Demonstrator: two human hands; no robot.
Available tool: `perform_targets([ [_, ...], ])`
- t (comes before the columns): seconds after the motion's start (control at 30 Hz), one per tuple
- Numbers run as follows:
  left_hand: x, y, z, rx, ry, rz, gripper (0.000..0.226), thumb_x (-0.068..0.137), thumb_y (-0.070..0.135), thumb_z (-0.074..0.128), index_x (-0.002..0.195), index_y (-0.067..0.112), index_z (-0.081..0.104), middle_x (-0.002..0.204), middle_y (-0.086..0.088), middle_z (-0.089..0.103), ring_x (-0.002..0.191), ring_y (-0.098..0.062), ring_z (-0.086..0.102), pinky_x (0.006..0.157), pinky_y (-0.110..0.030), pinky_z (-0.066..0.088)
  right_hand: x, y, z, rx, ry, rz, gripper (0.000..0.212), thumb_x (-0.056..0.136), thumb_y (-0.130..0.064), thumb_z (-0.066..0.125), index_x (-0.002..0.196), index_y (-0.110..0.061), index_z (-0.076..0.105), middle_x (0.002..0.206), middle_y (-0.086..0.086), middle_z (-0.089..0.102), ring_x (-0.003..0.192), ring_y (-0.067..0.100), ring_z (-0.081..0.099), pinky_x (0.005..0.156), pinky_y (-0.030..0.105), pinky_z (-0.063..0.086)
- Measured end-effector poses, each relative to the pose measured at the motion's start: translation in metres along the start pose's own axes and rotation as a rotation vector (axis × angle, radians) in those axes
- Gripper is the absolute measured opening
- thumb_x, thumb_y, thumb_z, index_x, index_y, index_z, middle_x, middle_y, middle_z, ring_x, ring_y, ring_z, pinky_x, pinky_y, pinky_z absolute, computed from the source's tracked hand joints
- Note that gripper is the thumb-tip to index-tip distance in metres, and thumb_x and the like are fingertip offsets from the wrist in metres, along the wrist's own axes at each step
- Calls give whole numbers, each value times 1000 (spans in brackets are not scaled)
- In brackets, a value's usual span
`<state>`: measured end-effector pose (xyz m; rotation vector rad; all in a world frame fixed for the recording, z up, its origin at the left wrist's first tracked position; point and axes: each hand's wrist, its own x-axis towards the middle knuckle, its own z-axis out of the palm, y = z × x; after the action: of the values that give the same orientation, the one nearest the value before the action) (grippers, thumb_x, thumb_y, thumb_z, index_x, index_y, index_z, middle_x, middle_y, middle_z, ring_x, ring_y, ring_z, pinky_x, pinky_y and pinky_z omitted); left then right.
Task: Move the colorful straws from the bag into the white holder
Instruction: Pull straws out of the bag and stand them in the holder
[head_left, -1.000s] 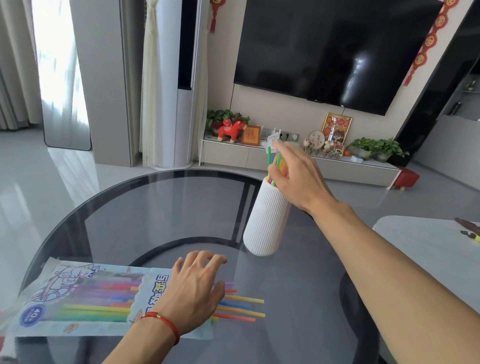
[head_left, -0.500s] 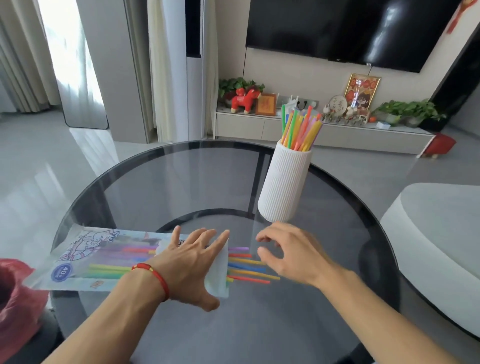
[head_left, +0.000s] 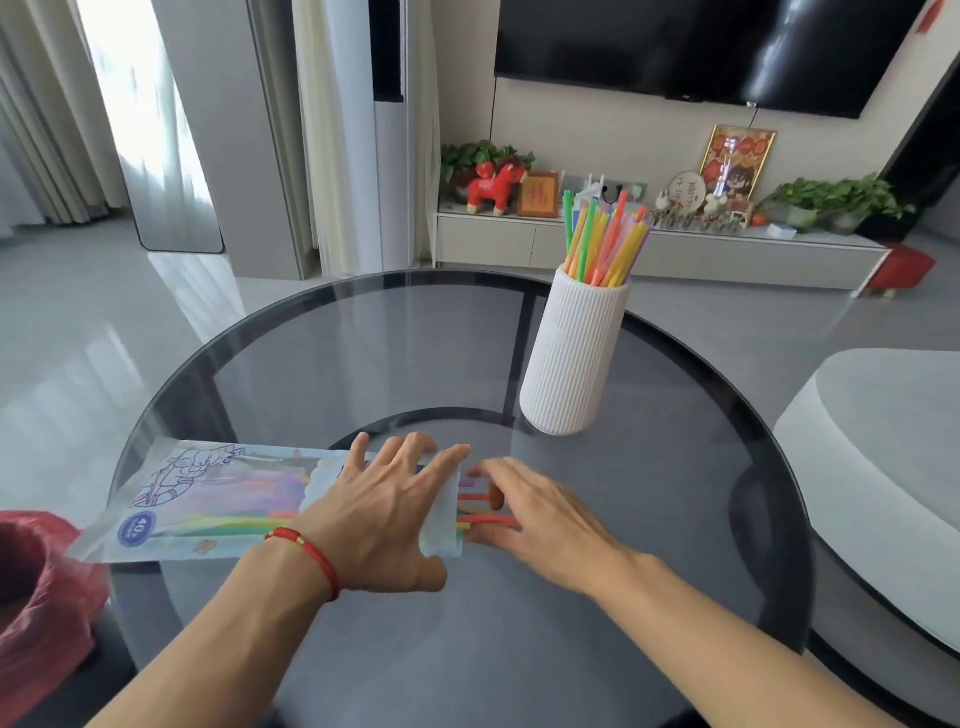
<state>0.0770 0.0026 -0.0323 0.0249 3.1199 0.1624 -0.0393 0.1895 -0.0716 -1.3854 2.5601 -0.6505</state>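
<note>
Fingers (head_left: 491, 475) of the right hand (head_left: 540, 519) curled around the straw ends (head_left: 485, 518) that stuck out of the bag's open mouth, thumb below and fingertips above, though the blur made it impossible to tell whether they had closed on any straw. The left hand (head_left: 384, 514) lay flat on the bag (head_left: 218, 499), fingers spread wide and palm down, pressing the open end against the glass table (head_left: 415, 364). A red cord bracelet (head_left: 311, 556) circled that wrist.

The bag was a printed, partly clear pouch lying lengthwise to the left of the hands, with more straws of green, yellow, orange and purple showing through its film. Only a few red and orange tips reached past its edge into the gap between the two hands.

Beyond the right hand, well apart from the bag, the white holder (head_left: 574, 353) stood upright on the table, a ribbed cylinder already carrying a fanned bunch of straws (head_left: 602, 239) in green, yellow, orange, pink and purple.

At the lower left corner, beside the table's rim, sat a red plastic bag (head_left: 36, 587). Behind the table ran a low cabinet (head_left: 519, 241) with a red horse figure (head_left: 493, 184) and potted plants (head_left: 841, 200), and a dark television (head_left: 701, 47) hung on the wall above.
</note>
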Motion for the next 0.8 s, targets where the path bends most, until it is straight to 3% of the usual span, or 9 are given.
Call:
perform_targets([
  [0.13,0,-1,0,6,0,-8,103,59,65,53,149,39,10,138,2,32,130,-23,36,117,-57,20,-3,2,-5,30,5,-27,26,99,-44,69,114,-23,66,101,-9,60,85,10,53,79,40,53],
  [0.37,-1,-1,2,1,19,-5,96,61,64,55,144,54,7,134,1,34,125,-24,39,116,-59,21,-5,-7,-12,-94,-43,-14,20,106,-36,57,110,-16,57,107,0,61,94,25,61,80,45,51],
  [0.5,-1,-1,1,16,27,-21,89,62,61,55,140,62,11,135,0,34,128,-25,36,114,-63,19,-9,-6,-22,-47,-110,61,21,109,-39,50,101,-20,47,94,3,64,81,31,60,72,47,49],
  [0.57,-1,-1,1,30,17,-40,85,62,60,55,139,58,18,140,-3,31,132,-26,33,115,-66,16,-13,-2,-28,8,-139,107,18,109,-39,50,102,-23,50,92,7,66,77,28,59,69,42,48],
  [0.67,-1,-1,3,52,-14,-55,81,63,60,56,138,47,28,152,-8,21,144,-29,19,115,-72,10,-19,9,-37,91,-179,162,17,108,-40,51,94,-30,53,83,-2,67,64,12,52,62,31,42],
  [0.8,4,6,7,24,-14,-52,63,79,77,40,127,37,43,159,-6,19,149,-24,12,115,-74,5,-26,18,-45,254,-261,179,22,106,-36,56,85,-29,57,70,-12,63,54,1,49,58,21,42],
])
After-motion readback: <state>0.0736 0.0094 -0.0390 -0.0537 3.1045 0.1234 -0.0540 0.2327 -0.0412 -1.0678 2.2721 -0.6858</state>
